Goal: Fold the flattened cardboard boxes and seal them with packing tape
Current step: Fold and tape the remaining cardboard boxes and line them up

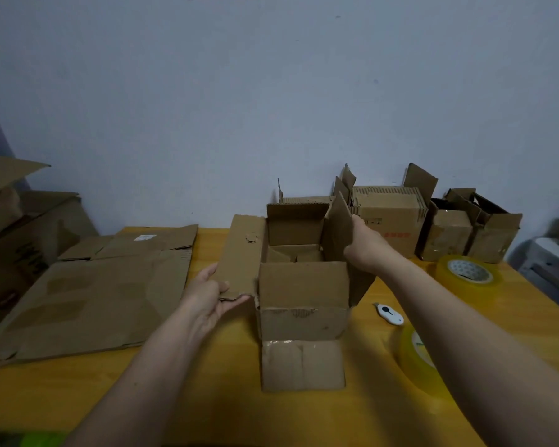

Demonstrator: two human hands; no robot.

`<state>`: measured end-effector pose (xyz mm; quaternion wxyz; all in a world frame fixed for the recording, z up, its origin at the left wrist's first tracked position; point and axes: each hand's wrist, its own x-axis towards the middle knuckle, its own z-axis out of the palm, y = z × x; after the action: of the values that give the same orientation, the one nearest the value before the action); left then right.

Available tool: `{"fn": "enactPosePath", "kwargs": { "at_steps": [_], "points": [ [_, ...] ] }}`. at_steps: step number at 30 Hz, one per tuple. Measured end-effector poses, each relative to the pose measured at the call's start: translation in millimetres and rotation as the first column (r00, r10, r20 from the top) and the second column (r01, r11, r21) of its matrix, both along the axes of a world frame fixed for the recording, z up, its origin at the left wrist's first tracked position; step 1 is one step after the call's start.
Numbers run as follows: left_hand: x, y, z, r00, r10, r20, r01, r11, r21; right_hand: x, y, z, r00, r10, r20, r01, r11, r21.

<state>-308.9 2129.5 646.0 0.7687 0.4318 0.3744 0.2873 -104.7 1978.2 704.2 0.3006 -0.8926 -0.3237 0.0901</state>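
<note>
A yellow bench [207, 382] under a pale wall. At frame centre we steady the upright box [304, 304], our left hand [212, 296] pinching its left flap, right hand [367, 245] clamped on the right flap, spreading them for folding. Tape roll [468, 269] waits at right.

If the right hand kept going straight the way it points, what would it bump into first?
Probably the taped brown box by the wall, just beyond the right hand gripping the open box's flap; depth is unclear.
</note>
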Motion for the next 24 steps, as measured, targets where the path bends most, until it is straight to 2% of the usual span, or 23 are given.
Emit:
{"fn": "enactPosePath", "kwargs": {
  "at_steps": [5, 9, 13, 16, 21, 24],
  "points": [
    [-16, -3, 5, 0.999, -0.024, 0.025, 0.024, 1.0, -0.002, -10, -2, 4, 0.999, 0.02, -0.032, -0.02, 1.0, -0.008],
    [-32, -10, 9, 0.994, -0.047, 0.098, 0.054, 0.996, -0.071, -26, -12, 12, 0.996, 0.063, -0.059, -0.062, 0.998, 0.015],
    [-55, -17, 30, 0.975, -0.045, 0.216, 0.077, 0.986, -0.145, -42, -34, 45, 0.992, 0.102, -0.074, -0.1, 0.995, 0.024],
    [-75, -19, 51, 0.961, -0.127, 0.245, 0.164, 0.976, -0.14, -57, -53, 78, 0.99, 0.131, -0.052, -0.132, 0.991, -0.017],
    [-84, -18, 60, 0.975, -0.157, 0.158, 0.182, 0.97, -0.159, -74, -56, 89, 0.983, 0.181, -0.039, -0.185, 0.968, -0.169],
    [-80, -16, 42, 0.987, -0.152, 0.052, 0.158, 0.976, -0.147, -73, -47, 66, 0.978, 0.19, -0.091, -0.202, 0.967, -0.152]
  ]
}}
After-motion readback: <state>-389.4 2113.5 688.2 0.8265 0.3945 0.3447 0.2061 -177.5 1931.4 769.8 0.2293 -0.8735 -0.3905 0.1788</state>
